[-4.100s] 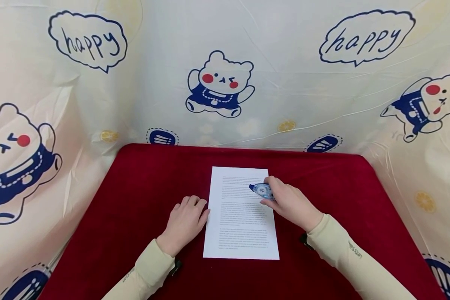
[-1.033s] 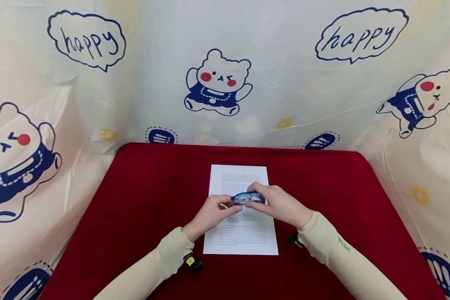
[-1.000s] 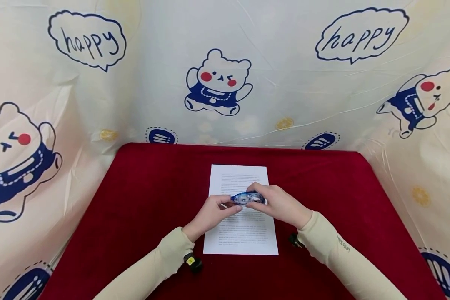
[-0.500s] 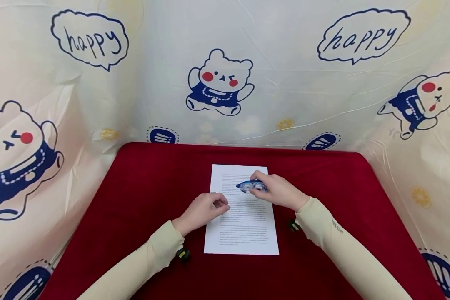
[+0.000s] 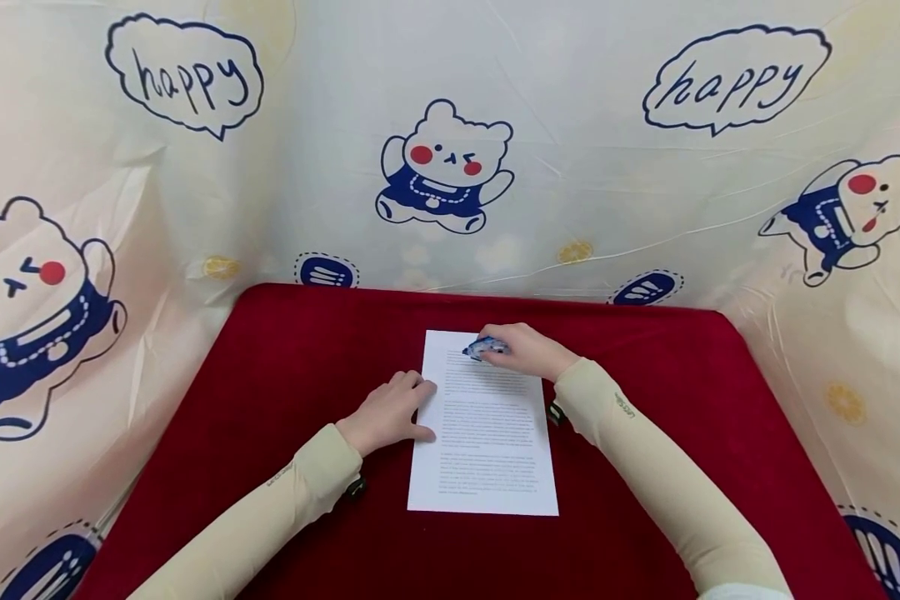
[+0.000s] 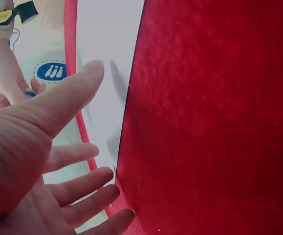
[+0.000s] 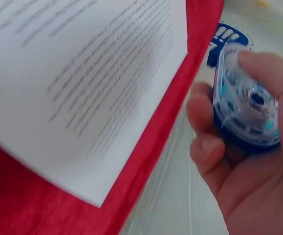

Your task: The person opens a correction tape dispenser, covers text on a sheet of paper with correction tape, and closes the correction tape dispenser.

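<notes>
Nearest, two pale sleeves (image 5: 251,521) are being worn, and a small dark wrist piece (image 5: 356,487) is being shown by the left cuff. A little farther, the left hand (image 5: 386,414) is being rested at the left edge of a white sheet of paper (image 5: 486,429). Its fingers are being spread wide and nearly straight, and nothing is being gripped by them; whether the paper is being pressed cannot be told. The sheet is being borne flat by the worktop (image 5: 645,350), which is being covered by a red cloth (image 5: 270,358).

Farther up, near the top lines of print, a clear and blue correction tape (image 7: 246,110) is being pinched by the right hand (image 5: 531,350), between thumb and bent fingers. Its tip is being pointed left; whether the page is being touched cannot be told. By its look, something light, hard and a bit slippery is being handled, so a firm hold is being called for at the fat round back, with the tip being left free. The thin paper is likely being creased or slid easily, so flat fingers near its edge are being favoured.

Some top print is being hidden by the right hand. Farthest back, a pale hanging cloth (image 5: 345,150) is being brightened by bears and "happy" bubbles.
</notes>
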Tool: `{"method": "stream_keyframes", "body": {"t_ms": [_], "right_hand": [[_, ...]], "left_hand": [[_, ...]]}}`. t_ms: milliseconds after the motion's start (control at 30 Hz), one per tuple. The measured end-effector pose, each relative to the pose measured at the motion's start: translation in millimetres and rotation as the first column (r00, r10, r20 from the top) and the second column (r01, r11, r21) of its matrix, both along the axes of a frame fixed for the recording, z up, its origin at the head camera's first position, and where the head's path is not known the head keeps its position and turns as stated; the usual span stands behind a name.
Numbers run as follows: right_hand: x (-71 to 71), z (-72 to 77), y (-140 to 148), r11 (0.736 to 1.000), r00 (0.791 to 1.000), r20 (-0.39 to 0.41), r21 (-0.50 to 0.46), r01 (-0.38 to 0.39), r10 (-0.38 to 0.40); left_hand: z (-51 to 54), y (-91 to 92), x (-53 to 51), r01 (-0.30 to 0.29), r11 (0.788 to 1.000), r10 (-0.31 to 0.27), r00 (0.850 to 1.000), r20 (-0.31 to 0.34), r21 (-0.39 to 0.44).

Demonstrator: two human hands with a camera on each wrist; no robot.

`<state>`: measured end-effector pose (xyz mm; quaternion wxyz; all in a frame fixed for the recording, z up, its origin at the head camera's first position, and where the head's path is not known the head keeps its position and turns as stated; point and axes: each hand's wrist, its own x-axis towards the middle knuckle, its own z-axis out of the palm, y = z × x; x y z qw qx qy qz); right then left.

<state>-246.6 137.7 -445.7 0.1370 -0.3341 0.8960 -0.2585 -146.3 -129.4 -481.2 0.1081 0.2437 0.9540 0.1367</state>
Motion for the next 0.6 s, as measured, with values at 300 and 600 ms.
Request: {"method": "stream_keyframes", "body": {"t_ms": [300, 600], "right_hand": [[-16.5, -4.2, -30.4, 0.992, 0.998, -0.045, 0.115, 0.053, -0.048], [-22.2, -16.1, -45.3, 0.958, 0.996, -0.086, 0.286, 0.033, -0.009]], "left_hand": [[0.2, 4.5, -5.9, 0.004, 0.998, 0.002, 0.996, 0.093, -0.060], [-5.8, 6.3, -4.1, -0.007, 0.997, 0.018, 0.991, 0.136, -0.081]]}}
